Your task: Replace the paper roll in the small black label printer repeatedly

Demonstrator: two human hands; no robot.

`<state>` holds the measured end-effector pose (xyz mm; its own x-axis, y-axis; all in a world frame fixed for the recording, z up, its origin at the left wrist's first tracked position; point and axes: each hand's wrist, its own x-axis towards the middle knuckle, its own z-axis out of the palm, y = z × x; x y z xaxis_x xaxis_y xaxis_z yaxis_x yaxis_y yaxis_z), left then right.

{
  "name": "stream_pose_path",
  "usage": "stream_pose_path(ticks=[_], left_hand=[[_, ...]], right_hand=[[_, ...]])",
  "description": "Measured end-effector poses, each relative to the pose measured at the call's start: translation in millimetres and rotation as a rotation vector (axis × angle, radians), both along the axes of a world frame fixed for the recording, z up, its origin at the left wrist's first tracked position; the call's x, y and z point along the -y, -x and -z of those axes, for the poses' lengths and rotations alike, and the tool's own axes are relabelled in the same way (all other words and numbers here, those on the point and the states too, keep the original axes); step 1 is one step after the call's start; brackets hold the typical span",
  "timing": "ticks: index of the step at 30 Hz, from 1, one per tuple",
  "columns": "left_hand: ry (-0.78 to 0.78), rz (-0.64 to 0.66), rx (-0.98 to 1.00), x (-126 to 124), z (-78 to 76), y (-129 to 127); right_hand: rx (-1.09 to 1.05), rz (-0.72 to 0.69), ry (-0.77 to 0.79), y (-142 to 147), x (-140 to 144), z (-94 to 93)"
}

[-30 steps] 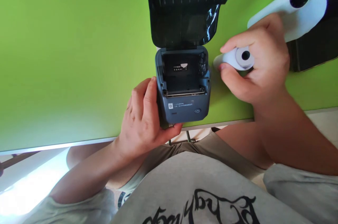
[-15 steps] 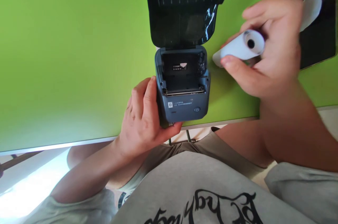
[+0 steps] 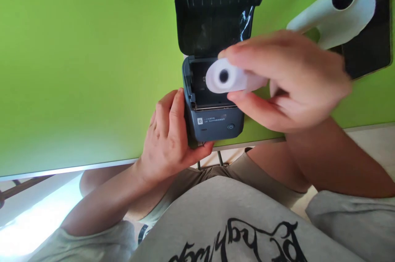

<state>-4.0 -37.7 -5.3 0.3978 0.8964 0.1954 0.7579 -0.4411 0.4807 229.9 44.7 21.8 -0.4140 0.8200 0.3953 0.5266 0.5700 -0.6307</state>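
My left hand (image 3: 168, 134) clasps left side of grey-blue printer (image 3: 216, 128), thumb along near edge. Printer on green tabletop (image 3: 92, 68), black lid (image 3: 212, 27) open at far side. My right hand (image 3: 293, 81) pinches small white roll (image 3: 237, 79), end hole facing me, over open compartment (image 3: 197, 89); can't tell whether roll touches inside. Larger white roll (image 3: 345, 23) farther right, overlapping dark flat object (image 3: 370, 48) in my view.
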Motion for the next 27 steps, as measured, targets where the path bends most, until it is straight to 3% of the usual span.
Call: stream_pose_path(ticks=[2,7,14,27], left_hand=[[-0.004,-0.003,-0.008,0.0,0.1,0.1],[-0.026,0.004,-0.012,-0.4,-0.2,-0.7],[-0.034,-0.005,-0.012,-1.1,-0.1,-2.4],[-0.040,-0.006,-0.036,1.3,-0.1,-2.4]], right_hand=[[-0.037,-0.099,-0.150,7.3,-2.0,-0.4],[-0.198,-0.075,0.051,14.2,-2.4,0.2],[-0.021,-0.105,-0.138,18.6,-7.5,-0.3],[-0.038,-0.096,-0.122,14.5,-7.8,6.0]])
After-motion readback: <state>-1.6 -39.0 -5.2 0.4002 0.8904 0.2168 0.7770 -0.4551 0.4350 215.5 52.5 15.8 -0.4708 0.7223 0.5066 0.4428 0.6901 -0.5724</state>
